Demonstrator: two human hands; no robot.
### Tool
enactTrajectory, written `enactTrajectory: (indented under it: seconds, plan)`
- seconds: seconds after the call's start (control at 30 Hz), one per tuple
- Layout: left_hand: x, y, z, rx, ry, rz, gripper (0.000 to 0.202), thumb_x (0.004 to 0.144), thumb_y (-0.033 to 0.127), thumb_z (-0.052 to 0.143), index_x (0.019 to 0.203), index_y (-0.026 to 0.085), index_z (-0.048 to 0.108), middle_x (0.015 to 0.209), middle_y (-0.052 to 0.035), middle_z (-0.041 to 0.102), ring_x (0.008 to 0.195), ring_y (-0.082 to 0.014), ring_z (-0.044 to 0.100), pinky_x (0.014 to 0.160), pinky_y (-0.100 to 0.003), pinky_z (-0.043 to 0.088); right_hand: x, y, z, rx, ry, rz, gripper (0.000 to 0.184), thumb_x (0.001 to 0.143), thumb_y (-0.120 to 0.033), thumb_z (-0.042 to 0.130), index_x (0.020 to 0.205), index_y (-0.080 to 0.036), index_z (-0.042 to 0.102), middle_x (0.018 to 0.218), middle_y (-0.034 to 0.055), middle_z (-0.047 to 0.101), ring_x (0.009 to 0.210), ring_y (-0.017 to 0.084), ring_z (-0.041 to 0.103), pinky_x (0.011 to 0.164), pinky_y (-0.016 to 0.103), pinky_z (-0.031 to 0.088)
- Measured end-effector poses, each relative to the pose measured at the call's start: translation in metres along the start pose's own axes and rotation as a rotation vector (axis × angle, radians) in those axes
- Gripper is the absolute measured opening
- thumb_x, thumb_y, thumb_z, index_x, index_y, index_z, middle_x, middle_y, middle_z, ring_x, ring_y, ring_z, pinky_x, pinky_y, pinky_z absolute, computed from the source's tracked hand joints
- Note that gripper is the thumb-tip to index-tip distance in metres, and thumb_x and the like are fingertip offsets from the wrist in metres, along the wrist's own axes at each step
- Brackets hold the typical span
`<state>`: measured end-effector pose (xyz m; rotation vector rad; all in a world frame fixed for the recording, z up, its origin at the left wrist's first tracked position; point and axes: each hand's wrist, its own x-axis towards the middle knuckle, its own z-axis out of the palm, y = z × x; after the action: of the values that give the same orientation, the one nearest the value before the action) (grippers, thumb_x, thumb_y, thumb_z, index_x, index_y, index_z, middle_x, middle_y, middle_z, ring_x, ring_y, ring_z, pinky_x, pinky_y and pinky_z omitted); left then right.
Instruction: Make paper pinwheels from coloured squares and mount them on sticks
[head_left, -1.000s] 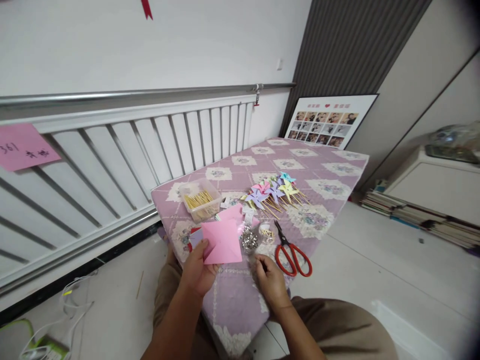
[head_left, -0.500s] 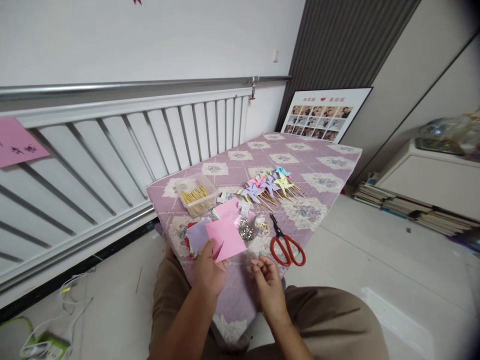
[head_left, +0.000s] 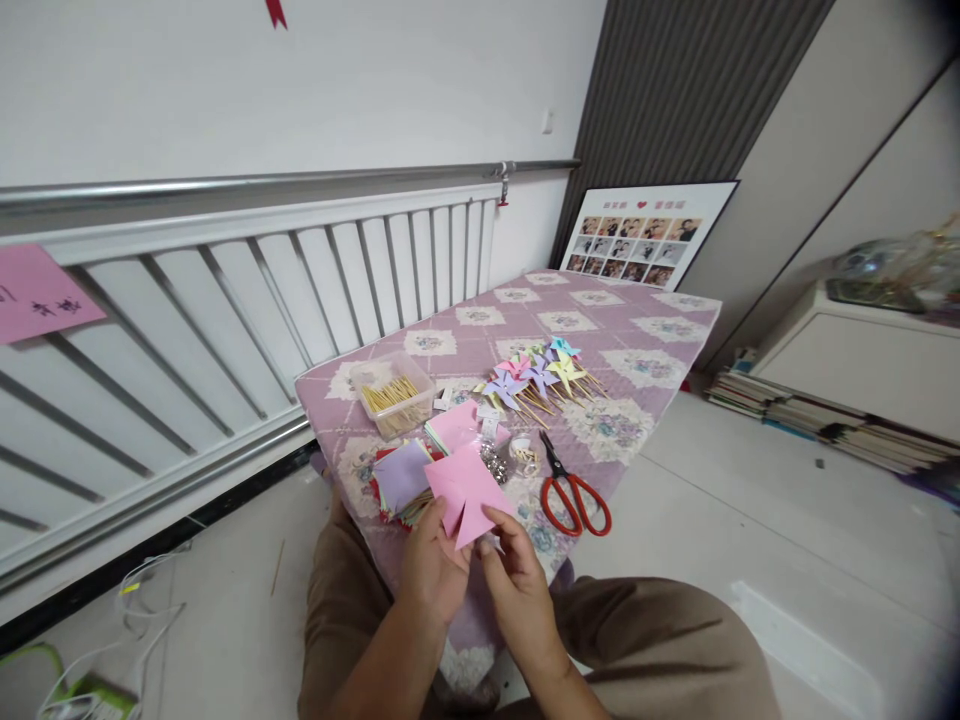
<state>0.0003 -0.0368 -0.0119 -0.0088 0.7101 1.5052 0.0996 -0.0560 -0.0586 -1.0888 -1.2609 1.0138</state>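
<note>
Paper point(head_left: 469, 480), pink and slit, is pinched in my left hand point(head_left: 435, 568) above the near end of the table point(head_left: 472, 612); my right hand point(head_left: 520, 580) meets its right corner, whether gripping I cannot tell. Coloured sheets point(head_left: 403, 472) lie just left, red-handled scissors point(head_left: 564, 477) right, pinwheels point(head_left: 540, 376) farther back.

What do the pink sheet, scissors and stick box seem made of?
Pink sheet: apparently matte paper, thin with cut slits. Scissors: dark, probably metal blades; smooth red handles, perhaps plastic. Stick box: likely translucent plastic; sticks show through its wall.
</note>
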Motion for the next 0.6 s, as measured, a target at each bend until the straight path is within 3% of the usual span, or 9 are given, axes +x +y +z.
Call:
enactTrajectory:
  seconds: [0.2, 0.33, 0.6]
  plan:
    - [-0.003, -0.005, -0.005, 0.081, -0.092, -0.005, 0.021, 0.075, 0.019, 0.067, 0.096, 0.017, 0.065, 0.101, -0.0052, 0.072, 0.09, -0.0185, 0.066, 0.075, -0.028, 0.052, 0.006, -0.004, -0.007, -0.039, 0.038, 0.009, 0.023, 0.082, -0.021, 0.055, 0.102, -0.021, 0.067, 0.097, 0.0046, 0.069, 0.088, 0.019, 0.063, 0.08, 0.03, 0.05]
    - [-0.009, 0.0, 0.002, 0.134, -0.132, 0.001, 0.027, 0.072, 0.021, 0.071, 0.098, 0.017, 0.066, 0.098, -0.0054, 0.073, 0.093, -0.0205, 0.067, 0.083, -0.031, 0.052, 0.008, -0.006, -0.012, -0.081, 0.054, -0.015, 0.022, 0.08, -0.019, 0.055, 0.097, -0.021, 0.068, 0.089, 0.0032, 0.069, 0.079, 0.018, 0.063, 0.074, 0.028, 0.05]
    - [-0.007, 0.005, 0.005, 0.188, -0.198, -0.038, 0.032, 0.072, 0.02, 0.072, 0.104, 0.017, 0.066, 0.096, -0.0066, 0.073, 0.091, -0.0221, 0.068, 0.083, -0.034, 0.053, 0.007, -0.01, -0.02, -0.159, -0.019, -0.088, 0.018, 0.082, -0.019, 0.056, 0.094, -0.023, 0.069, 0.09, 0.0035, 0.07, 0.082, 0.019, 0.065, 0.074, 0.028, 0.05]
